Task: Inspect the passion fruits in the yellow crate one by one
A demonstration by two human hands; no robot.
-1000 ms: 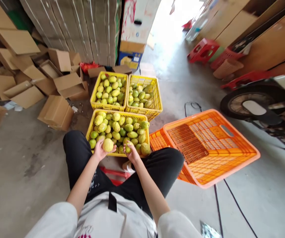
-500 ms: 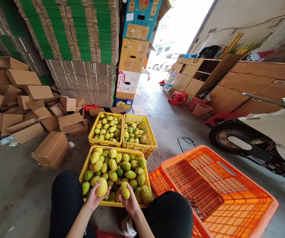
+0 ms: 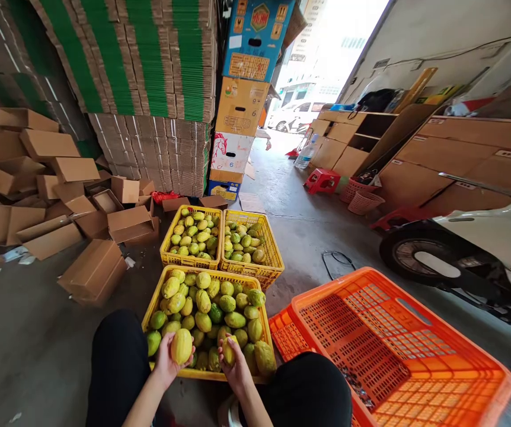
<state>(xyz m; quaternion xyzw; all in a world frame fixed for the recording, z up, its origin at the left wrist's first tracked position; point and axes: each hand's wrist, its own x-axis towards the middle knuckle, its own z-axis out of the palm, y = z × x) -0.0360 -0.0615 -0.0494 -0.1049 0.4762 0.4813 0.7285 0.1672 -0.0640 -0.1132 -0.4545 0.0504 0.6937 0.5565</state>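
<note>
My left hand (image 3: 165, 363) is closed around a plump yellow papaya (image 3: 181, 346), which faces up in the palm. In my right hand (image 3: 238, 371) is a smaller yellow-green papaya (image 3: 229, 352), partly covered by the fingers. Both hands are over the near edge of a yellow crate (image 3: 267, 323), between my knees. Heaped inside that crate are several green and yellow papayas (image 3: 203, 301), none of them touched by anything but each other and the crate, as far as I can see.
Two more yellow crates of papayas (image 3: 197, 234) stand just behind. To the right is a large orange crate (image 3: 353, 323) with small scraps on its bottom. Loose cardboard boxes (image 3: 93, 271) lie at the left, before stacked flat cartons (image 3: 149, 142). A motorbike wheel (image 3: 420, 255) is at the right.
Both papayas are still held. The right hand has turned its papaya slightly, and more fingers now cover it. The view has shifted a little.
</note>
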